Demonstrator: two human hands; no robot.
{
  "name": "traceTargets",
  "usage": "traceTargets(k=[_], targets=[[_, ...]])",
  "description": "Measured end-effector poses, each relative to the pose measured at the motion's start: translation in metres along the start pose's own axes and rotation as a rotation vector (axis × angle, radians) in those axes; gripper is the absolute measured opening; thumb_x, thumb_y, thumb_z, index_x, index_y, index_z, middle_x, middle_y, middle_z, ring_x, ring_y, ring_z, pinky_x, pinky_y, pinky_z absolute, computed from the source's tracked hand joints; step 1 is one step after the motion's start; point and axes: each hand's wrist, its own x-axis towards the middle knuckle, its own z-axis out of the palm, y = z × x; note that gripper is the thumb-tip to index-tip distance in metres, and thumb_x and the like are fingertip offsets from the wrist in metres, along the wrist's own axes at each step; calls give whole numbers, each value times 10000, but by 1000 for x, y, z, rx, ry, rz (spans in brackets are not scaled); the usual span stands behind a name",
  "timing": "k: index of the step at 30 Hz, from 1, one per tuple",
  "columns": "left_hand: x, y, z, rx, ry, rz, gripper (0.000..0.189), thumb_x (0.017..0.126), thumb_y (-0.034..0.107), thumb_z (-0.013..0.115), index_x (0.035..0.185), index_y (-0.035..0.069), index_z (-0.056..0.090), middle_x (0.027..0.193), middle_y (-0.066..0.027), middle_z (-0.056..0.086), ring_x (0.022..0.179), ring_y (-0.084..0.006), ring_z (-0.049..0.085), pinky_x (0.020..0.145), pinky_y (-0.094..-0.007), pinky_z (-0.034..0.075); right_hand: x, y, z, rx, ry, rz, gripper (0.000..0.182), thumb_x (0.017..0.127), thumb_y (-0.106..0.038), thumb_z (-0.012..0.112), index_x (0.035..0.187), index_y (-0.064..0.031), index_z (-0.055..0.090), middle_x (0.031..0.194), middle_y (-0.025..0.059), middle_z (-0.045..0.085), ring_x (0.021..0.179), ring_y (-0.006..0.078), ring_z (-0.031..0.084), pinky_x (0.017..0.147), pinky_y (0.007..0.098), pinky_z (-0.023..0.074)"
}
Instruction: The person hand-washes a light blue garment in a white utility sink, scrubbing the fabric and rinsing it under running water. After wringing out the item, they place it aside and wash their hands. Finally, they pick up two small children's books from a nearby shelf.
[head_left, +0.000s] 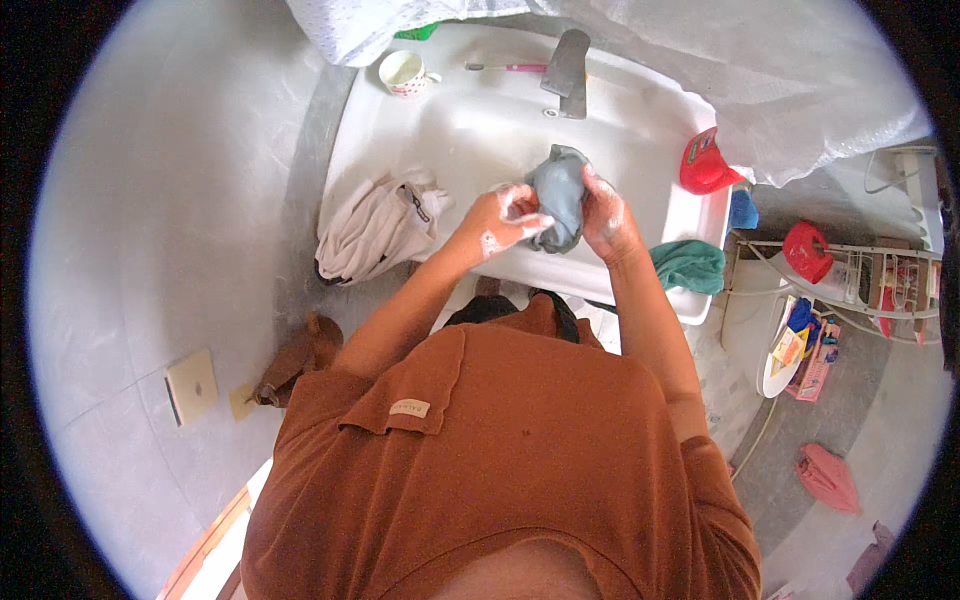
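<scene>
A bunched grey-blue cloth (559, 196) is held over the basin of a white sink (465, 142). My right hand (609, 216) grips its right side, soapy foam on the fingers. At the cloth's left edge is my left hand (504, 221), also flecked with foam, its thumb and fingers curved apart; whether it pinches the fabric is hard to tell. A beige garment (382, 232) with a dark trim lies heaped over the sink's left front corner. Draped on the front right rim is a green cloth (688, 266).
Behind the basin stands a grey faucet (566, 71), with a pink-handled toothbrush (510, 67) beside it. A dotted mug (406, 73) sits at the back left, and a red container (706, 163) on the right rim. White sheeting (780, 82) hangs behind. A wire rack (862, 285) stands right.
</scene>
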Motion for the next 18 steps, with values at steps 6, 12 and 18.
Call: traceTargets(k=[6,12,18], targets=[[3,13,7,154,182,255,1037,595,439,851,1339,-79,348,1175,-239,572,1062,-314,600,915,-343,463,-33,-23,48,128,-218,-121,461,921,-315,555,1256,-5,493,1221,131,571,1143,264,533,1011,420,387],[11,38,-10,499,224,234,624,809,265,658,1323,-15,443,1062,-222,637,1000,-370,612,861,-396,468,-48,-35,66,130,-261,-227,380,844,-220,599,1180,-54,532,1213,97,559,1151,255,501,995,442,391],[17,55,-41,-229,109,232,350,862,133,542,1143,-70,591,977,-77,646,889,-166,585,829,-273,447,-40,-35,41,-194,-66,-298,367,783,-164,607,1134,-58,588,1119,65,595,1031,191,528,868,354,408]])
